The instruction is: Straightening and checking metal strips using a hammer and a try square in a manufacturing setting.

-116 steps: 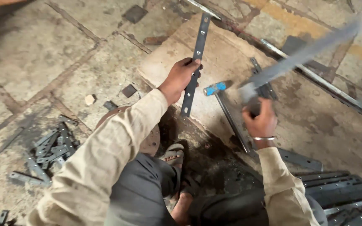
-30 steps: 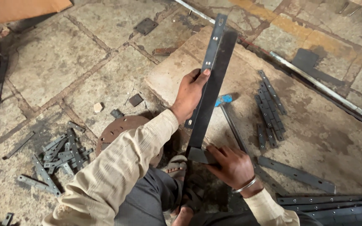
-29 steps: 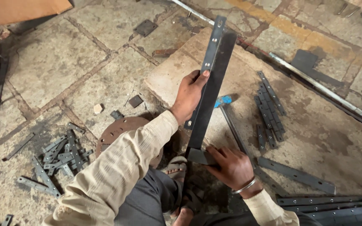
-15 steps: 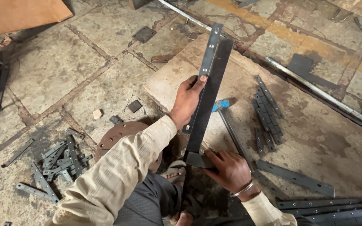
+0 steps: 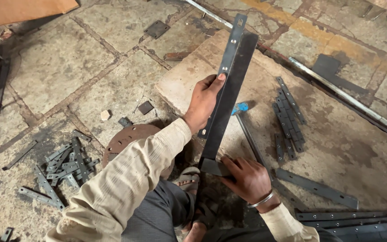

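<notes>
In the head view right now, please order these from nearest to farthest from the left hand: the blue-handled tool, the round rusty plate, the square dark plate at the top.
1. Blue-handled tool, just right of the left hand.
2. Round rusty plate, lower left, by the sleeve.
3. Square dark plate, far up the floor.

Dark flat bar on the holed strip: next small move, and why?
Probably nudge the dark flat bar sideways until its edge lines up with the holed strip, which shows along one side only. The left hand pins the middle; the right hand steadies the near end.

Long dark metal bar (image 5: 227, 96) lies slanted atop narrower holed strip (image 5: 234, 40).
</notes>
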